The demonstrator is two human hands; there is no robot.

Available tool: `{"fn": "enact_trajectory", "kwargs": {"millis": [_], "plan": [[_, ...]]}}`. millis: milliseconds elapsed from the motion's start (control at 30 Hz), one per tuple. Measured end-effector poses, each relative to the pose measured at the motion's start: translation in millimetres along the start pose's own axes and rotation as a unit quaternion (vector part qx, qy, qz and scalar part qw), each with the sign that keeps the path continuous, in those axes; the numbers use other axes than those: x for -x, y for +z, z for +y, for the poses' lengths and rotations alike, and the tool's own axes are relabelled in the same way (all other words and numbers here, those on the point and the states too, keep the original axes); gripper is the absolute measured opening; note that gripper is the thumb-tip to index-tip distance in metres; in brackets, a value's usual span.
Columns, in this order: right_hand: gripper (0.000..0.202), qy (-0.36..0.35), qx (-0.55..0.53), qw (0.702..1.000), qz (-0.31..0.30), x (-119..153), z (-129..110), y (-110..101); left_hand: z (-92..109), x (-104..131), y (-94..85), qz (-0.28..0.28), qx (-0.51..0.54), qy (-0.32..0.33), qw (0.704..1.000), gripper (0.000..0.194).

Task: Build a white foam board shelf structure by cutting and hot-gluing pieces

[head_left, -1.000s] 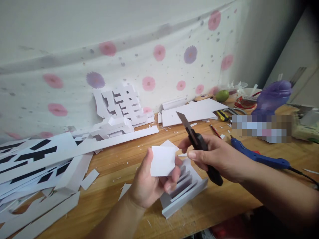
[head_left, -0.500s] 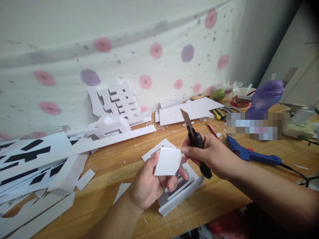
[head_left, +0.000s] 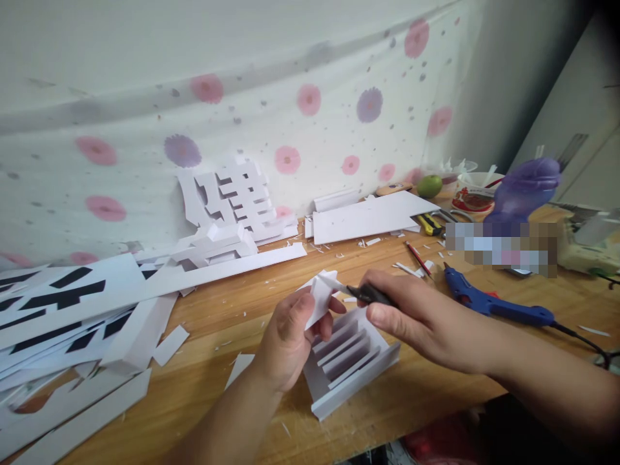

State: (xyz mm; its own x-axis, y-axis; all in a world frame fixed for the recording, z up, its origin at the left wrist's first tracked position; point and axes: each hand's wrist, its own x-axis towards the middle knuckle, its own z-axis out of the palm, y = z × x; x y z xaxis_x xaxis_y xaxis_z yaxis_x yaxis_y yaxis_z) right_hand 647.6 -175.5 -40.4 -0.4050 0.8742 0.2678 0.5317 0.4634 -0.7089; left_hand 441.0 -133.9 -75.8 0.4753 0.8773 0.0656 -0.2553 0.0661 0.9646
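Note:
A small white foam board piece (head_left: pixel 318 303) is pinched between the thumb and fingers of my left hand (head_left: pixel 289 329), raised over the table. My right hand (head_left: pixel 407 320) is closed around a black utility knife (head_left: pixel 372 294). Its blade points left and meets the top edge of the board piece; whether it has cut in cannot be made out. Just below my hands lies a white slatted foam board form (head_left: pixel 356 371) with a raised front strip, partly hidden by my left hand.
White cut-out sheets (head_left: pixel 72 303) cover the left side. A white built-up character (head_left: pixel 232 200) leans against the flowered wall covering. To the right lie a blue glue gun (head_left: pixel 494 300) with its cord, a red pencil (head_left: pixel 419 259) and a yellow-handled tool (head_left: pixel 430 224). Paper scraps are scattered about.
My right hand has turned the knife from upright to pointing left and brought its blade onto the board piece. My left hand has tilted the piece. The view has shifted slightly.

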Motion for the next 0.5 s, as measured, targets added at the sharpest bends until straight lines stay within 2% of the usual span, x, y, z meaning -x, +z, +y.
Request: {"fn": "enact_trajectory", "kwargs": {"millis": [167, 500], "plan": [[0.049, 0.044, 0.081, 0.995, -0.044, 4, -13, 4, -4, -1, -4.7, 0.019, -0.047, 0.026, 0.998, 0.044], [0.055, 0.065, 0.103, 0.992, -0.039, 3, -14, 3, -4, 0, -7.2, 0.002, -0.081, 0.045, 0.996, 0.048]]}}
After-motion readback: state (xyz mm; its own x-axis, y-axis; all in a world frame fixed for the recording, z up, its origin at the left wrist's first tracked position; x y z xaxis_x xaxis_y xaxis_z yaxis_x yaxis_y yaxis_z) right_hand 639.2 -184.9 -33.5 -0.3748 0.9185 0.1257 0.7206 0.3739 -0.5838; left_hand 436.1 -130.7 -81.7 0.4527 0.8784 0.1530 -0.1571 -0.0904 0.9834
